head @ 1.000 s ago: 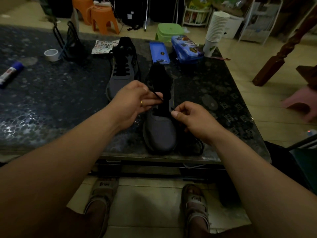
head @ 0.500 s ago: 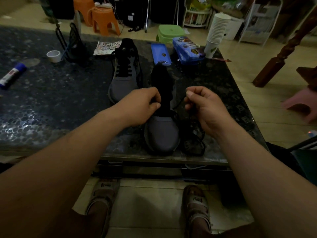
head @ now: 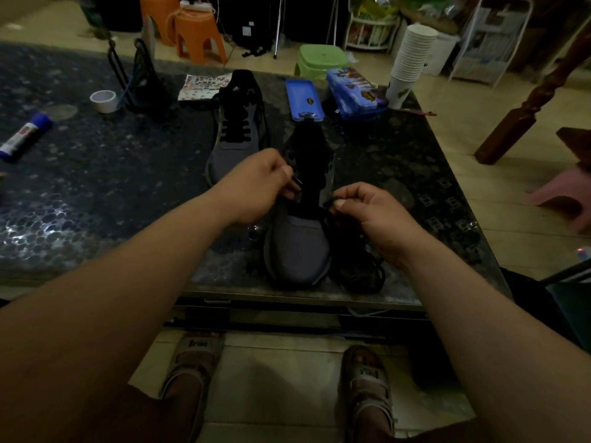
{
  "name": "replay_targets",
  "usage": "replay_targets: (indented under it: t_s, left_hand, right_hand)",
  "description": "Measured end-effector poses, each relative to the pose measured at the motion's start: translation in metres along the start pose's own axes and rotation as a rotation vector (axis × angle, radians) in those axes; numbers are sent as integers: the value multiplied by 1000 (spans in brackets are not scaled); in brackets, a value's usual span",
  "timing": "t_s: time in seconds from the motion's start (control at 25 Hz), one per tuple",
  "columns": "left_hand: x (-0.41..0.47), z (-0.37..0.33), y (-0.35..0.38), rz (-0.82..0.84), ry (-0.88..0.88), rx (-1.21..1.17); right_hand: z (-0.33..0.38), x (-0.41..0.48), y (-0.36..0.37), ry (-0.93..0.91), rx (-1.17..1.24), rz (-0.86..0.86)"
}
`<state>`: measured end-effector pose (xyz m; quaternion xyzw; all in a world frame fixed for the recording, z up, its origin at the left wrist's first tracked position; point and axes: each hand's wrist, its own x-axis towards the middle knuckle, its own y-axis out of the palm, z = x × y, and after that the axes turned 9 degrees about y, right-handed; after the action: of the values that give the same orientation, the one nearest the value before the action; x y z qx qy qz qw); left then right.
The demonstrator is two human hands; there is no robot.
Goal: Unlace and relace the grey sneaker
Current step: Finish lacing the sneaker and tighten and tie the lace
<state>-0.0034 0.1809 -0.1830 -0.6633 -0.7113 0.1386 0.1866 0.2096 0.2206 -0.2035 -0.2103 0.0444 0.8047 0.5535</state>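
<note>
A grey sneaker (head: 299, 247) with a black tongue lies near the front edge of the dark table (head: 96, 193), toe toward me. My left hand (head: 256, 187) pinches a black lace end at the shoe's left eyelets. My right hand (head: 367, 207) pinches the black lace (head: 358, 273) at the right eyelets; the loose rest of it lies coiled on the table beside the toe. A second grey sneaker (head: 236, 132), still laced, stands further back to the left.
Behind the shoes lie two blue cases (head: 303, 99), a stack of paper cups (head: 411, 59), a tape roll (head: 103, 100), a black wire holder (head: 140, 78) and a glue stick (head: 25, 135) at far left. Stools stand on the floor beyond.
My right hand dropped from a raised pull back down to the shoe's right eyelets. My left hand shifted slightly outward at the left eyelets, now showing the lace end.
</note>
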Motion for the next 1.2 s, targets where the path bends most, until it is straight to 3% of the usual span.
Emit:
replay_targets:
  t_s: [0.16, 0.24, 0.28, 0.36, 0.48, 0.6, 0.72, 0.84, 1.0, 1.04, 1.2]
  left_hand:
    - [-9, 7, -10, -141, -317, -857]
    - [-7, 10, -11, -214, -352, -1037]
    - [-6, 9, -9, -238, -314, -962]
    - [-5, 6, -3, -215, -123, -473]
    - [-6, 3, -5, 58, 238, 360]
    - [-3, -2, -9, 247, 324, 706]
    - [2, -8, -9, 293, 261, 720]
    - [6, -7, -8, 311, 74, 449]
    - [9, 6, -10, 34, -141, -119]
    - [8, 8, -13, 1, -160, -167]
    - [0, 7, -16, 199, 154, 317]
  right_hand:
    - [-1, 0, 1, -4, -37, 21]
    - [-2, -2, 3, -5, -34, 60]
    - [-2, -3, 5, -6, -33, 78]
    - [-2, -4, 7, -19, -57, 92]
    - [3, -7, 6, -21, -57, 110]
    - [10, -11, 4, 15, -11, 130]
    - [14, -11, 4, 42, 109, 155]
    - [16, -11, 0, 77, 197, 160]
    - [9, -7, -7, 75, 139, 121]
    - [8, -6, -8, 76, 127, 105]
    - [6, -6, -7, 91, 140, 105]
